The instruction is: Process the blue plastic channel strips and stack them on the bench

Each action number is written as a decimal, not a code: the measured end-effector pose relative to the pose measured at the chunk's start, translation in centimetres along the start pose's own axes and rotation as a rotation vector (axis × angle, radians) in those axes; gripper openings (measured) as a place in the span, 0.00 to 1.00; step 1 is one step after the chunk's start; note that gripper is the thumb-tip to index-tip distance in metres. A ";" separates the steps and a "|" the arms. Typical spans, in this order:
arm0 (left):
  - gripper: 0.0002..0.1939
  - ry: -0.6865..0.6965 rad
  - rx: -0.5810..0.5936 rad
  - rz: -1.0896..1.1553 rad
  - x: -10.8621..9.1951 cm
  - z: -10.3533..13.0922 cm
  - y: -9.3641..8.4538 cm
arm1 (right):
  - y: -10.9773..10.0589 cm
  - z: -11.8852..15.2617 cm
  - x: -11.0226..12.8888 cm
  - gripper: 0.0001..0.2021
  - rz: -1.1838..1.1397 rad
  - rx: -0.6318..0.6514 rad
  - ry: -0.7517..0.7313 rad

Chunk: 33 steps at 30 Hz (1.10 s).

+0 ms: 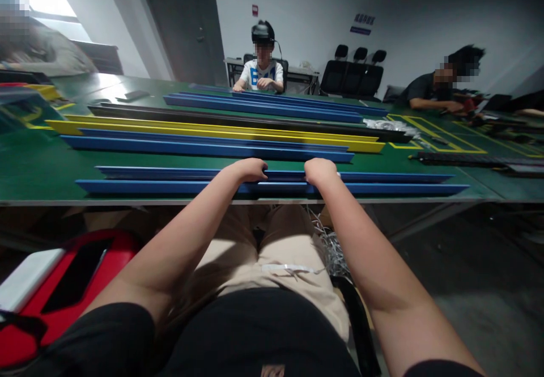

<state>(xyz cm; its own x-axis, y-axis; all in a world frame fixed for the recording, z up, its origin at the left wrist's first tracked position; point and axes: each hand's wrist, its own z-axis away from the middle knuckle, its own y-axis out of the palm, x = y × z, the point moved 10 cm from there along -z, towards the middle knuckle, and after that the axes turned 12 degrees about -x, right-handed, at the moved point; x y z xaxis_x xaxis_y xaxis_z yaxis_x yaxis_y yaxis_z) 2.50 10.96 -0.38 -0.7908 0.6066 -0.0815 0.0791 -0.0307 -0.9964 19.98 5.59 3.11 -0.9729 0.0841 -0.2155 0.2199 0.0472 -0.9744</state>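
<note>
Two long blue rails lie side by side along the near edge of the green table [34,181]. My left hand [251,169] is over the far blue rail [170,173], left of its middle, with its fingers curled down onto it. To the right, my right hand [318,171] is closed around the same rail, its fingertips mostly hidden. The near blue rail [403,189] runs just below both wrists. Beyond my hands lie another pair of blue rails [212,149] and a pair of yellow rails [365,145].
Farther back are a black rail [238,121], more blue rails [272,107] and crumpled clear plastic [382,125]. A person with a headset [263,73] sits opposite; others sit at both sides. A red stool [106,246] holds a phone and a white box.
</note>
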 end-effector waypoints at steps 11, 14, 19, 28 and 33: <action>0.21 0.163 -0.023 -0.043 -9.9 -5.9 1.5 | -0.4 0.6 -0.2 0.15 -0.060 -0.051 0.046; 0.22 0.168 -0.054 -0.012 -10.7 -5.8 1.3 | -0.3 0.8 -0.3 0.14 -0.068 -0.066 0.057; 0.18 0.159 -0.161 -0.005 -10.0 -4.4 0.5 | -0.1 1.0 -0.2 0.14 -0.065 -0.111 0.060; 0.18 0.226 -0.197 0.014 -8.8 -2.7 -0.1 | -0.6 1.8 1.8 0.14 -0.097 -0.128 0.094; 0.15 0.274 -0.185 0.066 -4.1 -0.2 -0.6 | -1.6 1.4 6.9 0.14 -0.174 -0.135 0.073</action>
<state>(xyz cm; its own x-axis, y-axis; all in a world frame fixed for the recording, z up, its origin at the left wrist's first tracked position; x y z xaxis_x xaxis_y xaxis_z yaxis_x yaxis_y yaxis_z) 5.83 8.65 0.53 -0.5893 0.8001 -0.1116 0.2535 0.0520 -0.9659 12.80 4.71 3.11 -0.9903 0.1346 -0.0349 0.0616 0.2000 -0.9779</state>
